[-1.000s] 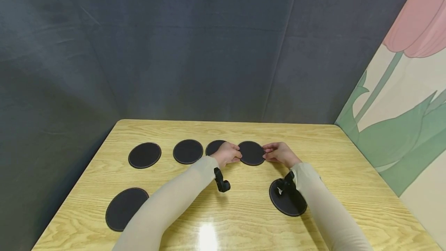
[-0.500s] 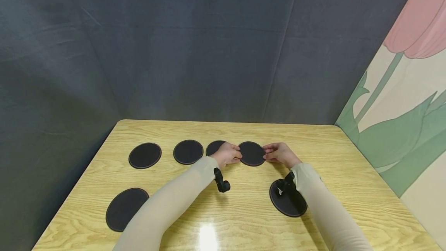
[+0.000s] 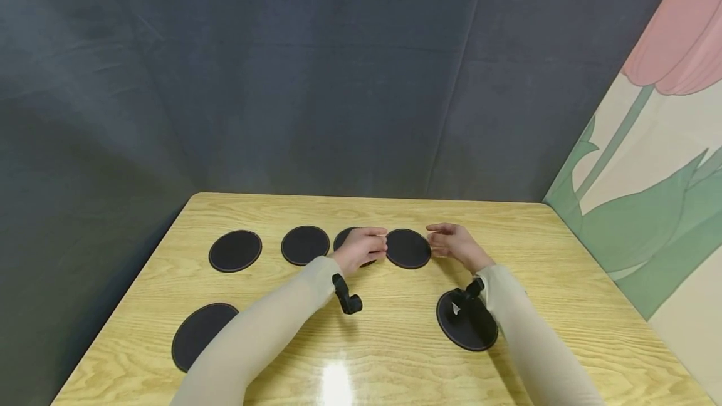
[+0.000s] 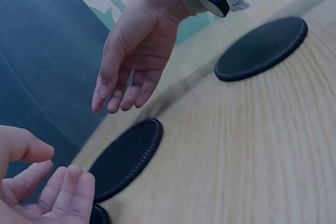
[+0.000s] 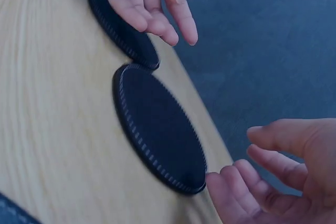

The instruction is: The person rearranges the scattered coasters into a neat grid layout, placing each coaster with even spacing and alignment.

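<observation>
A round black coaster point(image 3: 408, 248) with a stitched rim lies flat on the wooden table, between my two hands. On its left side is my left hand point(image 3: 361, 250), fingers extended and holding nothing. It partly covers a second coaster point(image 3: 341, 240), whose edge comes right up to the first one in the right wrist view. My right hand point(image 3: 457, 247) is at the coaster's right edge, with loosely bent fingers spread from the thumb and nothing between them. In the right wrist view its fingertips point(image 5: 214, 181) are right at the rim of the coaster point(image 5: 160, 129).
Two more coasters, a middle one point(image 3: 305, 245) and a left one point(image 3: 235, 251), continue the row leftward. Nearer the front lie a coaster point(image 3: 200, 337) partly behind the left sleeve and another point(image 3: 470, 334) under the right wrist. A dark curtain point(image 3: 338, 80) hangs behind the table.
Both hands have let go of the coaster's edges; the fingers have opened out and the left hand has drawn slightly leftward. The coaster stays in place.
</observation>
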A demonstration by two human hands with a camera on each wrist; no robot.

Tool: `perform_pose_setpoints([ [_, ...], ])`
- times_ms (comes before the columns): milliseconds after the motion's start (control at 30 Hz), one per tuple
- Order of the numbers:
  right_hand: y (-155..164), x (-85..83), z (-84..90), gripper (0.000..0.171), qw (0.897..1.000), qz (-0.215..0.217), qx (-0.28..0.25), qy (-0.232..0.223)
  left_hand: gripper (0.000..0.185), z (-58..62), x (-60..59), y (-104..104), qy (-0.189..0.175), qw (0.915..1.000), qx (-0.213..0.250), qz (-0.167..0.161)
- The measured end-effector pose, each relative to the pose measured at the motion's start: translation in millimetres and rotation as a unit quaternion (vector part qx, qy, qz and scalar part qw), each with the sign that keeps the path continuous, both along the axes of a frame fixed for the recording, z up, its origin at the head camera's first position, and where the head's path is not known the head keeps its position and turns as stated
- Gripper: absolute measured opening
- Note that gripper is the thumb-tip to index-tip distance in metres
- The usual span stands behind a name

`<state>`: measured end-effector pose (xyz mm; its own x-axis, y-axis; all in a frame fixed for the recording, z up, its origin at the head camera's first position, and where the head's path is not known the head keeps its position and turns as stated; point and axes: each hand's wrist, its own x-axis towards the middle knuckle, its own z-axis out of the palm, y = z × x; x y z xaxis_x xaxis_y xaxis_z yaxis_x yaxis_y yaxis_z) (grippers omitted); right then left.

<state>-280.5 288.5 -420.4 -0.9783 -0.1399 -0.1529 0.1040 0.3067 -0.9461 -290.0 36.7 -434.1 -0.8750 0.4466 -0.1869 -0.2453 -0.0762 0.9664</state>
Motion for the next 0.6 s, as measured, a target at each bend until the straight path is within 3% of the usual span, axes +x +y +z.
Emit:
perform_pose_setpoints([
  [167, -5, 0.9, 11.7, 0.049, 0.999, 0.018, -0.011, 0.024, 0.044, 15.3, 0.2, -14, 0.002, 0.9999, 0.013, 0.002],
  [600, -37, 9.5, 38.0, 0.047, 0.996, 0.057, -0.036, 0.067, 0.042, 50.3, -3.9, -73, 0.016, 0.9977, 0.030, 0.058],
])
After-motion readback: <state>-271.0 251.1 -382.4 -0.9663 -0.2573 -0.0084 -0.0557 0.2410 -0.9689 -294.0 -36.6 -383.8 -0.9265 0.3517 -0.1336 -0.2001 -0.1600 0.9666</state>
